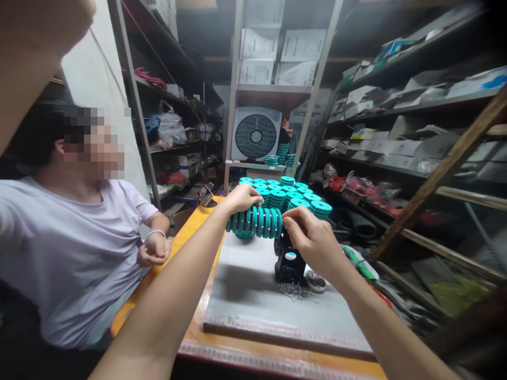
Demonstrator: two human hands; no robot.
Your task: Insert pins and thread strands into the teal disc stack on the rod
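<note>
A row of green ring-shaped discs (257, 222) lies on its side, with dark gaps and small shiny bits between the rings. My left hand (244, 199) is closed over the top of this row, fingers curled behind it. At the right end of the row, my right hand (307, 229) pinches with thumb and forefinger; whatever is between the tips is too small to make out. Below the right hand stands a black device (291, 264) with a pale oval on its front. Small silvery pieces (295, 291) are heaped at its foot, beside a round dish (316, 281) of similar pieces.
Several stacks of green discs (299, 202) stand behind the row. A grey board (245, 295) covers part of the yellow table (184, 232). A person in a white shirt (91, 237) sits at left. A box fan (256, 134) and loaded shelves surround the table; wooden bars (435, 184) lean at right.
</note>
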